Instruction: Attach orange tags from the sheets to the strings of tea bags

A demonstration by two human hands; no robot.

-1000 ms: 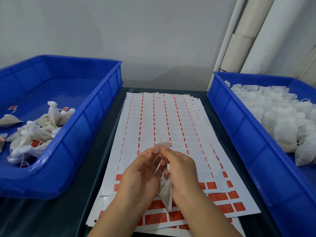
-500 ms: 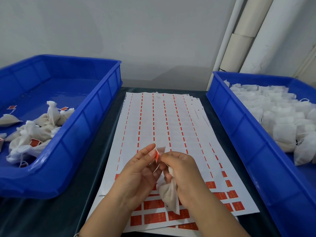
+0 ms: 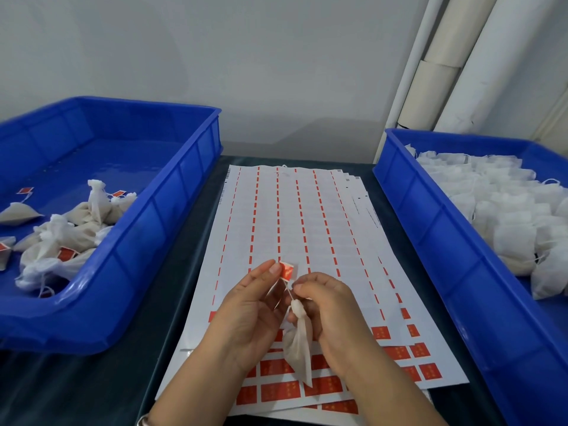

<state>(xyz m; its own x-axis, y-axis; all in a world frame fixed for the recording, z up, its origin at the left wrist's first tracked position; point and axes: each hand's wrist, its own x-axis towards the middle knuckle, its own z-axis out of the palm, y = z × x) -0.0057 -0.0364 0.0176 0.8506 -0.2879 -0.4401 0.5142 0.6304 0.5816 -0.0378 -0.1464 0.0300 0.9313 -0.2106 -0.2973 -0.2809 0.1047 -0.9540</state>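
Tagging in hand, lower centre of frame: left hand [image 3: 250, 315] pinches an orange tag [image 3: 287, 270] at its fingertips; right hand [image 3: 327, 312] pinches the string [image 3: 289, 292] just below it, the tea bag [image 3: 298, 345] dangling between the palms. Whether the tag is fully folded shut on the string is unclear. Next move, by judgement: press the tag closed, then drop the bag leftward. Sheets [image 3: 295, 222]: mostly stripped, tags left along the bottom rows. Left bin [image 3: 172, 216]: a few tagged bags [image 3: 61, 241]. Right bin [image 3: 430, 229]: many untagged bags [image 3: 504, 216].
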